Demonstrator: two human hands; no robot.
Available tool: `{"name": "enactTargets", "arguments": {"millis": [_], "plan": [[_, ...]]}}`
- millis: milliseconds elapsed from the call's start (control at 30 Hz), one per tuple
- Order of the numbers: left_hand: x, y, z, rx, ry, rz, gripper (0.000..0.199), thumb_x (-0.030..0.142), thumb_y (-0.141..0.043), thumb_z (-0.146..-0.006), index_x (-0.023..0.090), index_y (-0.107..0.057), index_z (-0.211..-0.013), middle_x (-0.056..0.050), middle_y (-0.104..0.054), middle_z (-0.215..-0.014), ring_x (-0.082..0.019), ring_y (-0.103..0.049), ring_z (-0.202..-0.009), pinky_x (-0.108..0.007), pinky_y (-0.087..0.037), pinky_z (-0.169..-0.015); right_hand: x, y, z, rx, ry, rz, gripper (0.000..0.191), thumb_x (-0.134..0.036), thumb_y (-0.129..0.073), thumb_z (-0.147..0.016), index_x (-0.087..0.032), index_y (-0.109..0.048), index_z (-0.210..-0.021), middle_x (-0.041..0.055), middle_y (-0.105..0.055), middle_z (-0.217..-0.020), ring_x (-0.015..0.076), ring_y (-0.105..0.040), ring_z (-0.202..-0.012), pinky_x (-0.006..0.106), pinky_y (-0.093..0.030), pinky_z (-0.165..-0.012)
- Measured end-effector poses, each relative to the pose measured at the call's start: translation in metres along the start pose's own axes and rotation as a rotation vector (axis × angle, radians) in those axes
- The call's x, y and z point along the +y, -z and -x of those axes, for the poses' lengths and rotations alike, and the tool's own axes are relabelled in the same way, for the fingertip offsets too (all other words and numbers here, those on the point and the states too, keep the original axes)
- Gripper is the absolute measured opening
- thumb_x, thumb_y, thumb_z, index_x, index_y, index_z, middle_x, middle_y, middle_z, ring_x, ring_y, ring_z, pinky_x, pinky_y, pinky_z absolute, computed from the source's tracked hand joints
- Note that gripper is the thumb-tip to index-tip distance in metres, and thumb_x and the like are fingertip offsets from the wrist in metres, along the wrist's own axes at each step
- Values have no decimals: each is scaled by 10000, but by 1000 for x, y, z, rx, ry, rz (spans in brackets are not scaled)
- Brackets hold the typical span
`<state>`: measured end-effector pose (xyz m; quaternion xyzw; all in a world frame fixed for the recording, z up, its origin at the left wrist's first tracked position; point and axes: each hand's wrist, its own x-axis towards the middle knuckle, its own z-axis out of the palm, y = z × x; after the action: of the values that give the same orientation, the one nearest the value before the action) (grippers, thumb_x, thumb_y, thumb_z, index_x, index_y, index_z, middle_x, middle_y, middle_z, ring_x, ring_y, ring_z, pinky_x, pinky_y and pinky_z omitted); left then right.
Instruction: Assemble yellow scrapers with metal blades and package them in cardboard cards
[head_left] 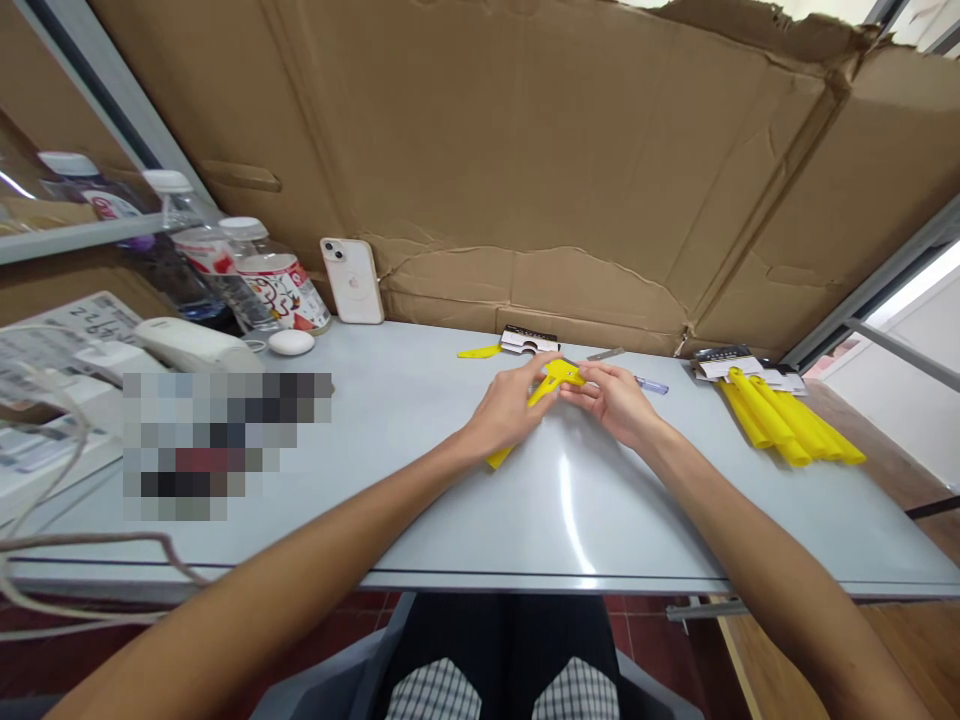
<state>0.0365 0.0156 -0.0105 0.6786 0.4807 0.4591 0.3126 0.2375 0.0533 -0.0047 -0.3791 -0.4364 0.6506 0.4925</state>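
Both hands meet over the middle of the light grey table (465,520). My left hand (510,405) is wrapped round a yellow tool (564,374), whose lower end slants out below the palm. At the tool's upper right end, the fingers of my right hand (613,400) are closed on it. Behind my hands lie a black and white card (529,341), a small yellow piece (478,352) and a thin grey strip (605,354). A clear bluish object (652,385) lies just right of my right hand.
Several yellow tools (787,415) with header cards lie at the right. A phone (352,281) leans on the cardboard wall (525,150). Bottles (281,285), a white mouse-like object (291,343), white boxes and cables (82,540) crowd the left. A blurred patch covers part of the table.
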Motion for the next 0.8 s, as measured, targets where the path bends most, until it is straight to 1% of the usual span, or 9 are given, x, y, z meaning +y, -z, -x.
{"name": "enactTargets", "arguments": {"millis": [67,133,233,367,567,633,700,733,800], "plan": [[-2,-1,1,1,-120,-67,465,252,-753,-892,366,-793,-1341,-44,-821,-1184,-302,-759,-1042,-400,-554,-993,0,0,0,-18,3,4,219,-242,-887,-844,-189,-736,-994,113,-821,-1012,238,-814,-902,458,-690,-1003],[-4,-1,1,6,-175,-113,410,236,-702,-931,369,-825,-1298,-49,-828,-1183,-333,-748,-1128,-423,-529,-1050,-1,1,0,-26,14,13,220,-254,-896,-841,-192,-747,-990,102,-818,-991,240,-809,-896,466,-690,-988],[-5,-2,1,-5,-191,-153,415,234,-671,-955,367,-825,-1317,-62,-827,-1219,-344,-744,-1156,-454,-505,-1092,-3,2,1,-36,25,36,229,-277,-899,-846,-183,-773,-1013,101,-818,-1015,242,-807,-939,437,-688,-963],[-4,-1,0,-13,-180,-108,405,254,-686,-946,365,-831,-1307,-66,-834,-1196,-350,-737,-1183,-472,-500,-1111,-5,3,2,-58,37,78,262,-327,-908,-847,-189,-796,-1039,97,-814,-1085,233,-795,-989,386,-682,-905],[0,1,-1,-15,-161,-17,332,260,-775,-879,345,-865,-1187,-61,-841,-1152,-340,-754,-1120,-451,-569,-1018,-5,2,3,-57,46,148,366,-439,-956,-809,-206,-805,-1047,99,-803,-1118,240,-771,-1034,360,-667,-868],[3,2,-1,-43,-103,21,343,279,-776,-891,322,-854,-1222,-65,-834,-1186,-300,-778,-956,-432,-603,-924,-8,2,5,-100,46,160,397,-498,-949,-815,-210,-809,-1047,103,-793,-1155,243,-762,-1051,362,-667,-868],[6,5,-3,-94,17,121,426,323,-780,-913,279,-803,-1336,-99,-813,-1242,-236,-763,-757,-400,-623,-766,-14,3,5,-141,42,181,433,-572,-909,-843,-209,-808,-1056,113,-779,-1187,249,-761,-1039,372,-669,-840],[8,6,-4,-130,90,208,497,344,-784,-923,253,-753,-1411,-126,-801,-1261,-216,-754,-703,-380,-619,-695,-18,5,5,-150,48,212,447,-605,-871,-870,-209,-806,-1066,117,-776,-1189,251,-764,-1018,373,-666,-814],[10,8,-7,-196,237,425,620,349,-790,-938,212,-633,-1522,-174,-789,-1264,-217,-772,-703,-342,-604,-615,-27,12,3,-133,106,379,435,-621,-781,-939,-207,-804,-1070,117,-781,-1144,246,-768,-937,363,-646,-749]]}}
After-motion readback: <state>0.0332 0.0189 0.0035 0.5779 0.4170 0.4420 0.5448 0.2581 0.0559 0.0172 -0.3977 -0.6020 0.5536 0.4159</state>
